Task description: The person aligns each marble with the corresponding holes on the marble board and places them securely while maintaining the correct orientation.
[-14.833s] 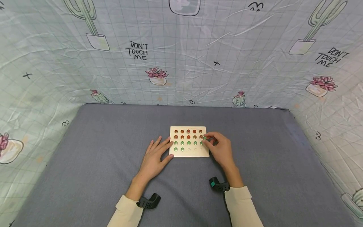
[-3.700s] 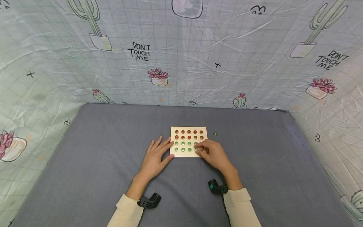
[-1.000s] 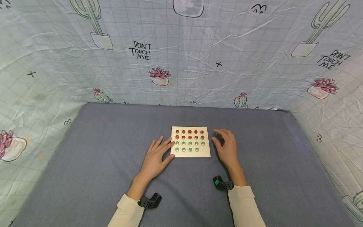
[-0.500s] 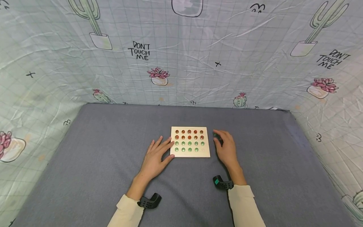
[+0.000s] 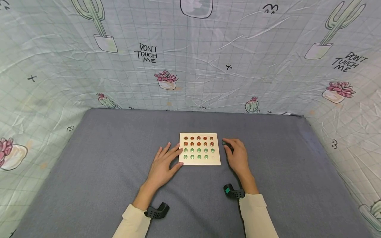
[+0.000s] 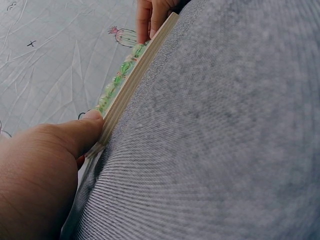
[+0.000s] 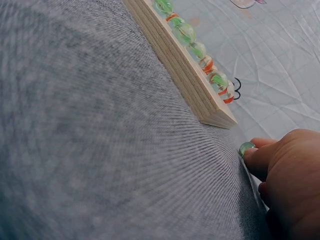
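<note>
A pale wooden board (image 5: 199,161) lies flat on the cloth. Glass marbles sit on it in rows: orange-red marbles (image 5: 198,144) at the back, green marbles (image 5: 199,150) nearer me; a bare hollow (image 5: 213,157) shows at the near right corner. My left hand (image 5: 160,168) rests spread at the board's left edge, its thumb (image 6: 85,131) touching the near corner. To the right of the board, my right hand (image 5: 236,155) pinches a clear green marble (image 7: 246,148) between thumb and finger, low over the cloth. Its other fingers are mostly hidden.
Grey cloth (image 5: 119,138) covers the table around the board. A patterned curtain (image 5: 190,82) rises behind the table and along both sides. Each wrist carries a black camera mount, the left mount (image 5: 156,211) and the right mount (image 5: 234,192).
Green marbles have filled most of the nearest row. The right hand left the board for the loose marble on the cloth, now pinched and shifted slightly left and nearer. The left hand stays put.
</note>
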A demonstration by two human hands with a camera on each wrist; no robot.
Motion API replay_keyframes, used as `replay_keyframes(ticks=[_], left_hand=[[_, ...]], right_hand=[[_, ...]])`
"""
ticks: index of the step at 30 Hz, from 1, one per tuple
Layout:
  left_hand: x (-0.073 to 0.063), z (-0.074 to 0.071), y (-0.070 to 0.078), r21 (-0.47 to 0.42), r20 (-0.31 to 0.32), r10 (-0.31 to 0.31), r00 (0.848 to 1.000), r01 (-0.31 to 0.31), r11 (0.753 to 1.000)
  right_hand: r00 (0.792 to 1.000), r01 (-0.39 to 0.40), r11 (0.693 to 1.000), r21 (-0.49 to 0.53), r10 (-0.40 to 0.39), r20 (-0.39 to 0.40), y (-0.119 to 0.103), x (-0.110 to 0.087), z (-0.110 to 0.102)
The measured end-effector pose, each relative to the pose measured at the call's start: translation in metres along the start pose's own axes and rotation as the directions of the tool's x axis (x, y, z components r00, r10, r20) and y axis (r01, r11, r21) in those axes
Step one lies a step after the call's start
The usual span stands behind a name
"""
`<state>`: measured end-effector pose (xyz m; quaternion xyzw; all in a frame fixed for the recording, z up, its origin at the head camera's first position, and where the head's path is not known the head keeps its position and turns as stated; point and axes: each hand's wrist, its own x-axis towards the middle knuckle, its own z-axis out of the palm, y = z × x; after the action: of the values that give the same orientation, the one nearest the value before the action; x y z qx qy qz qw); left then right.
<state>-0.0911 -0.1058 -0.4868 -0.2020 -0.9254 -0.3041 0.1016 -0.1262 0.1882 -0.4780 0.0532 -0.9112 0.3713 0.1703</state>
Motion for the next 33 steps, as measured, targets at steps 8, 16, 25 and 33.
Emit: replay_keyframes(ticks=[8, 16, 25, 33], left_hand=[[-0.0001, 0.0001, -0.0003, 0.003, 0.002, -0.001, 1.000, 0.001, 1.000], [0.0002, -0.0003, -0.0004, 0.003, -0.001, 0.003, 1.000, -0.003, 1.000], [0.0006, -0.0022, 0.0008, -0.008, 0.003, 0.003, 1.000, -0.003, 1.000], [0.0001, -0.0026, 0.0012, -0.008, 0.006, 0.004, 1.000, -0.004, 1.000]], right_hand=[[1.000, -0.029, 0.999, 0.021, 0.029, 0.005, -0.0007, -0.0001, -0.0008], [1.000, -0.029, 0.999, 0.018, 0.029, -0.006, 0.0001, 0.0007, -0.0002], [1.000, -0.025, 1.000, 0.014, 0.025, 0.006, 0.0000, 0.0023, -0.0002], [0.999, -0.042, 0.999, 0.008, 0.042, 0.013, 0.0004, 0.0022, -0.0001]])
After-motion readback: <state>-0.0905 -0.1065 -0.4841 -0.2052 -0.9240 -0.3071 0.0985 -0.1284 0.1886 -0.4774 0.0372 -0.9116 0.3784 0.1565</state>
